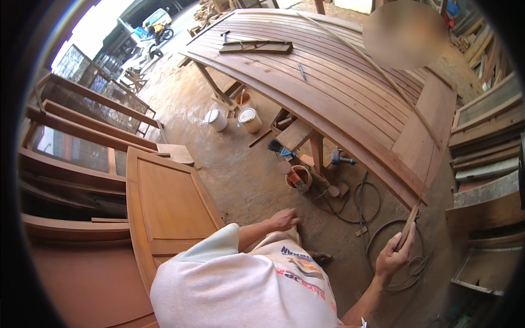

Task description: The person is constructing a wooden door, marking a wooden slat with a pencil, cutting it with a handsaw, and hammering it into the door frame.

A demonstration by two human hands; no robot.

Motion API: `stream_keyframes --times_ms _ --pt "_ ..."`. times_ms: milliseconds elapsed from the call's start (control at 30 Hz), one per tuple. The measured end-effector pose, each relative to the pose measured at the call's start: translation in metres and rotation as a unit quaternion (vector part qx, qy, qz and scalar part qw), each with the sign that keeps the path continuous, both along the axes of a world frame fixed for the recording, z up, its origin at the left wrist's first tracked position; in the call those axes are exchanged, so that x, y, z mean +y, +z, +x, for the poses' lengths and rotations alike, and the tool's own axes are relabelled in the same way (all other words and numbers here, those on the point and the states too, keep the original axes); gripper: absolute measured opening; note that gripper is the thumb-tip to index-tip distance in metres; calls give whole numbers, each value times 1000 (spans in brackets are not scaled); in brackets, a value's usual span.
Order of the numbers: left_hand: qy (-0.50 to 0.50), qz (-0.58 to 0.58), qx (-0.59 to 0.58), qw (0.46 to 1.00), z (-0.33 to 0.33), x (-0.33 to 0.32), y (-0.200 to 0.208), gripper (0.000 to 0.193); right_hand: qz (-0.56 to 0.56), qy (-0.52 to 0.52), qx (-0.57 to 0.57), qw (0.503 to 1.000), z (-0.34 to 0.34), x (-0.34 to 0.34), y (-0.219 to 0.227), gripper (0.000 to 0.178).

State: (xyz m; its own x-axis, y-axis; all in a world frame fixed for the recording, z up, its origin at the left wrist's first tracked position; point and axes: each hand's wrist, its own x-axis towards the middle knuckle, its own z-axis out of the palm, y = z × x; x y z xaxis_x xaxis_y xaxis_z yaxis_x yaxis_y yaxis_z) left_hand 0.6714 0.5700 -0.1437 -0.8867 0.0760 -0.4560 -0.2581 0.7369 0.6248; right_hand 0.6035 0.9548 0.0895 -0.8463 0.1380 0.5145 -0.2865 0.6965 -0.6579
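Observation:
My right hand (395, 257) is closed round a narrow wooden piece (407, 227), its tip against the near right corner of a large slatted wooden panel (322, 90). Whether that piece is a tool handle or a loose strip is too small to tell. In front of my waist, my left hand (284, 219) is curled into a loose fist, apart from the panel, and nothing shows in it. On the panel lie a long thin wooden batten (377, 61), a dark wooden block (257, 47), a hammer (225, 36) and a slim blue tool like a pencil (301, 71).
Below the panel stand white buckets (216, 120), a pail (299, 179) with a red brush, a blue-handled brush (279, 146) and a blue power tool (342, 157). A cable (376, 221) loops on the floor. Wooden doors (172, 199) lean left; timber (486, 158) is stacked right.

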Motion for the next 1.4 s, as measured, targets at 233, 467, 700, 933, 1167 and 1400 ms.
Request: stream_keyframes --times_ms 233,467,700,933,1167,1400 --pt "171 -170 -248 938 236 -227 -67 54 268 69 56 959 -139 -104 -4 54" --pt "453 -18 -194 870 209 -280 -38 51 348 89 67 931 -223 -173 -15 46" --pt "468 71 -84 877 109 -321 -23 47 400 98 -23 911 -324 -207 -29 42" --pt "515 83 -78 850 94 -368 -31 46 377 99 20 921 -323 -342 -34 37" --pt "452 65 -127 880 7 -464 -2 50 322 183 -80 925 -332 -467 -56 36" --pt "486 38 -74 870 -74 -577 16 43 291 190 -55 936 -338 -509 -57 29"
